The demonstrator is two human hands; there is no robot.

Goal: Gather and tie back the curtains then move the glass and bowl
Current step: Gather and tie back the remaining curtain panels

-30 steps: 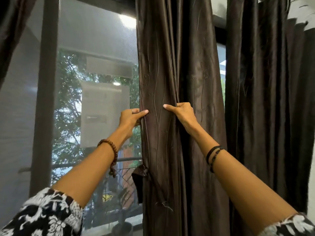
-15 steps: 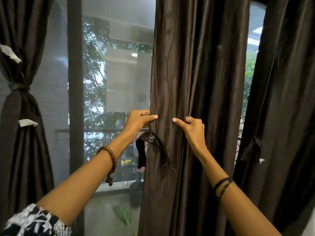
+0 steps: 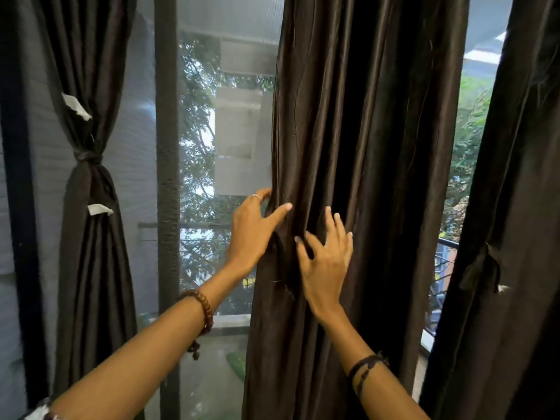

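The middle dark brown curtain (image 3: pixel 378 147) hangs loose in front of me. My left hand (image 3: pixel 253 234) grips its left edge, thumb on the front and fingers wrapped behind the fabric. My right hand (image 3: pixel 325 259) lies just to the right and a little lower, its fingers spread and straight against the curtain's front folds. The left curtain (image 3: pixel 88 253) is gathered and knotted at mid height. On the right curtain (image 3: pixel 515 192), which hangs loose, a fabric tie strap (image 3: pixel 481 271) dangles. No glass or bowl is in view.
A dark window post (image 3: pixel 165 177) stands between the left and middle curtains, with a mesh screen over the panes. Outside are trees, a building and a balcony railing (image 3: pixel 442 268). A green leaf (image 3: pixel 236 365) shows low behind the screen.
My right hand has let go of the fold it pinched and now spreads open, lower on the curtain. My left hand keeps hold of the curtain's edge. The view has tilted down.
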